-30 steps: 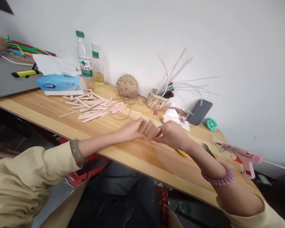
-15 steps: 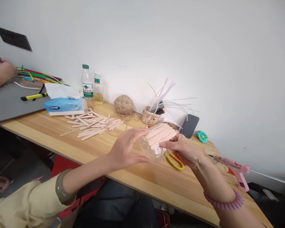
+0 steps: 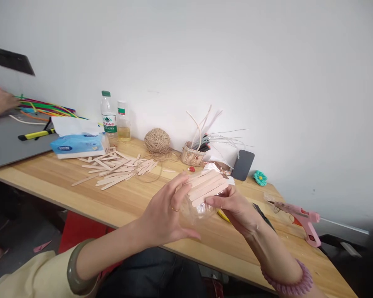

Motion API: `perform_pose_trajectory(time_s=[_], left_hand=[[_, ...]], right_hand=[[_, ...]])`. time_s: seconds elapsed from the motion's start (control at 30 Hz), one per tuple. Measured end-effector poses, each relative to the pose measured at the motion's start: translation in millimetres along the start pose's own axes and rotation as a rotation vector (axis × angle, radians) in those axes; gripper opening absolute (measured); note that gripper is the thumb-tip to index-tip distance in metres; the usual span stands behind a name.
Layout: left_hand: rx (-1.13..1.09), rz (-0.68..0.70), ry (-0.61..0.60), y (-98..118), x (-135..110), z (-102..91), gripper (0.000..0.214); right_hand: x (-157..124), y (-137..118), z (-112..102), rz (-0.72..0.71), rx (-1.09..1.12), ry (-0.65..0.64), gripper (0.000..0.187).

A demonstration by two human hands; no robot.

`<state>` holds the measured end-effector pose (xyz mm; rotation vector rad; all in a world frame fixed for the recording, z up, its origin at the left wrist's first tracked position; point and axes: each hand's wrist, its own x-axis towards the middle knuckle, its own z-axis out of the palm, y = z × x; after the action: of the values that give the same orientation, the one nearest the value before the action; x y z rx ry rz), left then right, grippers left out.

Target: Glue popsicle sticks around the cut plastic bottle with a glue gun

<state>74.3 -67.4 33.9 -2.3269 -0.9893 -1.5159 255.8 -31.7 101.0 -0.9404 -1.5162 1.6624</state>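
Note:
A row of flat wooden craft sticks (image 3: 207, 188) lies side by side on a clear plastic container (image 3: 200, 211), held above the table. My right hand (image 3: 236, 207) grips it from the right, with the thumb over the stick ends and the other fingers mostly hidden underneath. On the opposite side, my left hand (image 3: 164, 213) curves around the piece, its fingertips at the left stick ends and its thumb spread apart below. Part of a yellow scissors handle (image 3: 224, 215) shows under the piece. Behind it lies a crumpled white scrap (image 3: 211, 167).
Loose craft sticks (image 3: 118, 165) are heaped beside a tissue pack (image 3: 77, 145). Two bottles (image 3: 109, 118), a twine ball (image 3: 157, 140), a small basket (image 3: 192, 155) and a phone (image 3: 243, 164) stand along the wall. A pink glue gun (image 3: 301, 217) lies right. Another person's hand (image 3: 1, 101) is far left.
The craft-stick piece has come slightly lower and left in view, with both hands. My left thumb has moved lower, away from the plastic. The white scrap and a dark object by my right wrist now show.

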Motion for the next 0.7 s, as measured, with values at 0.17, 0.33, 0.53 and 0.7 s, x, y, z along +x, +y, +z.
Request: perform_pose_trajectory(time_s=[0.17,0.33,0.53,0.7], left_hand=[[0.001,0.046,0.123,9.3,0.0,0.5,0.090],[-0.017,0.110,0.185,10.7,1.9,-1.6,0.087],[-0.025,0.170,0.240,8.8,3.0,-3.9,0.082],[-0.013,0.230,0.295,7.2,3.7,-3.1,0.076]], right_hand=[[-9.4,0.6,5.8,-0.052,0.008,-0.030,0.029],[-15.6,2.3,5.2,-0.092,-0.044,-0.054,0.024],[-18.7,1.8,8.3,-0.128,-0.002,-0.099,0.025],[-20.7,2.1,9.6,-0.161,0.016,-0.141,0.025]])
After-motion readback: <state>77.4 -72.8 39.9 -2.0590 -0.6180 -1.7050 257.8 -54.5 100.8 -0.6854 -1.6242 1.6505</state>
